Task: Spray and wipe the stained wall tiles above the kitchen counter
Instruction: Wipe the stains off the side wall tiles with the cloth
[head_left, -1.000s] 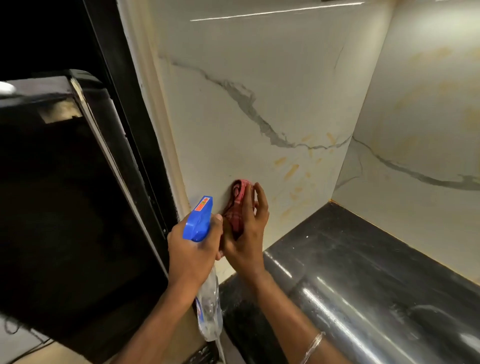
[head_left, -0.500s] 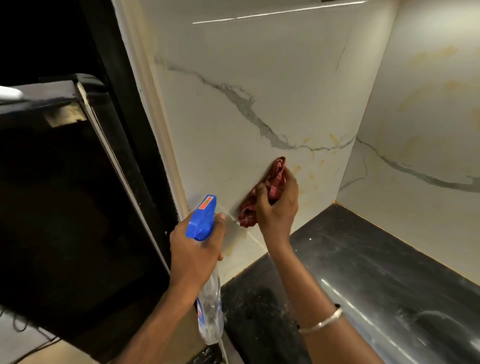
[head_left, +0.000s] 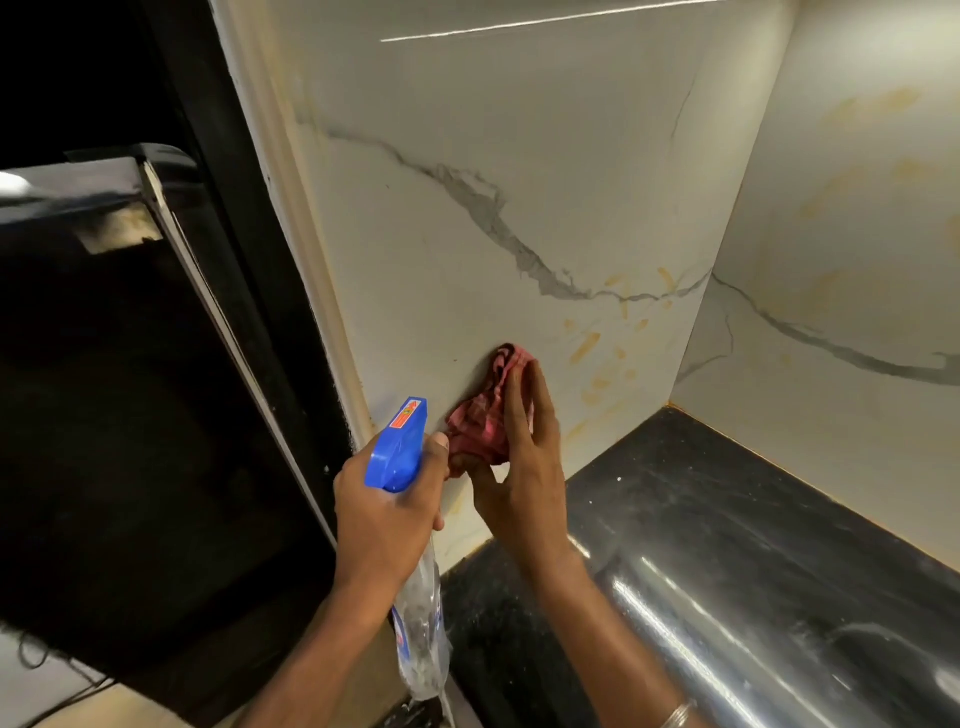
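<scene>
We see black appliance (head_left: 130, 415) left of left hand (head_left: 384, 514), glossy black counter (head_left: 753, 545) right of right hand (head_left: 524, 467), veined wall (head_left: 467, 156) above.

I can read no word, brand or number anywhere. The only printed things sit on the spray bottle (head_left: 418, 613) that I grip in my left hand (head_left: 384, 519). On top of the bottle's blue spray head (head_left: 397, 452), toward the nozzle end, is a small orange-red sticker (head_left: 407, 414) with a pale arrow-like mark. Any lettering on it is too small to make out. Lower on the bottle, on its clear body just below my hand, a label (head_left: 399, 631) shows a strip of blue, white and red. It is turned away and blurred, so I cannot tell what it says.
</scene>
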